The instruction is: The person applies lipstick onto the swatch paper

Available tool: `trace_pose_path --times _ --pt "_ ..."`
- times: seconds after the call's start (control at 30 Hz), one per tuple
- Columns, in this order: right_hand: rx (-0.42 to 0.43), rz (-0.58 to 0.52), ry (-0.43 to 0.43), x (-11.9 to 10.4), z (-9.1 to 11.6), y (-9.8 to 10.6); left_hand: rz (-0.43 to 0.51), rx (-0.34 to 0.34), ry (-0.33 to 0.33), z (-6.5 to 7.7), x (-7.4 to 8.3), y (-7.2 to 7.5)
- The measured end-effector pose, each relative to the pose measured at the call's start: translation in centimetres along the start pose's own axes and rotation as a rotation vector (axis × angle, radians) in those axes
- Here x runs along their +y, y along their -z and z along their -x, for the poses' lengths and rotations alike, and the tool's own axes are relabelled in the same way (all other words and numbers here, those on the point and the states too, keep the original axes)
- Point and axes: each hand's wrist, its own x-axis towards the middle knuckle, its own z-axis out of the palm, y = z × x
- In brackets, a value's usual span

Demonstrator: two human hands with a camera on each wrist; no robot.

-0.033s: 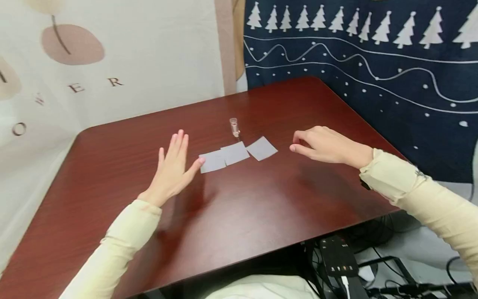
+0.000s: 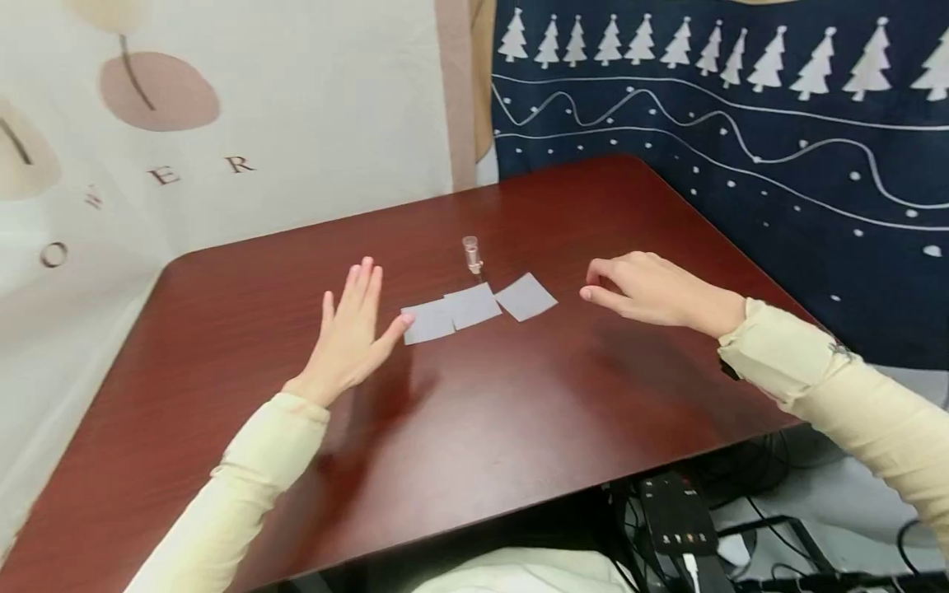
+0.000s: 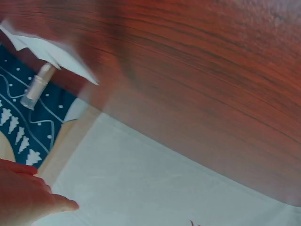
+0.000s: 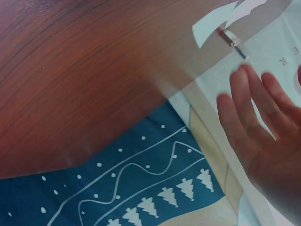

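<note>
Three pale square sheets of paper lie in a row on the table. The left sheet [image 2: 430,323] and middle sheet [image 2: 473,306] meet or overlap at their edges, while the right sheet [image 2: 527,297] is turned at an angle. Just behind the middle one stands a small clear vial-like container [image 2: 472,254]. My left hand [image 2: 344,342] hovers left of the sheets, fingers straight, its thumb tip overlapping the left sheet's edge in the head view. To the right of the sheets, my right hand [image 2: 656,288] hangs above the table with loosely bent fingers, holding nothing.
The dark red wooden table [image 2: 482,428] backs onto a white printed curtain [image 2: 334,107] and a navy cloth with white trees [image 2: 704,156]. Below the front edge, at right, are a black box [image 2: 676,515] and several cables.
The head view has shifted very slightly, so everything appears a little further right. Hands, sheets and container keep their places relative to one another.
</note>
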Motion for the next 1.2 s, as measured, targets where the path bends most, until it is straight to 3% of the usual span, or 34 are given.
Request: trace_pose_path --times 0.3,0.47,0.77,0.97,1.2 --pt "-0.062 -0.04 -0.104 1.1 -0.7 -2.7 -0.028 -0.121 0.05 0.3 -1.1 -2.2" --pt "-0.078 -0.034 -0.15 1.0 -1.6 -3.9 -0.011 -0.111 0.092 1.1 -1.6 -2.0" --pt "-0.1 -0.054 -0.135 0.1 -3.0 -4.9 -0.035 -0.144 0.11 1.6 -2.1 -1.1" --pt "-0.052 -0.03 -0.074 -0.9 -5.2 -5.2 -0.045 -0.178 0.115 1.3 -2.6 -0.1" --pt "-0.021 -0.014 -0.07 -0.7 -7.5 -7.0 -0.004 -0.201 0.102 -0.1 -2.3 -0.1"
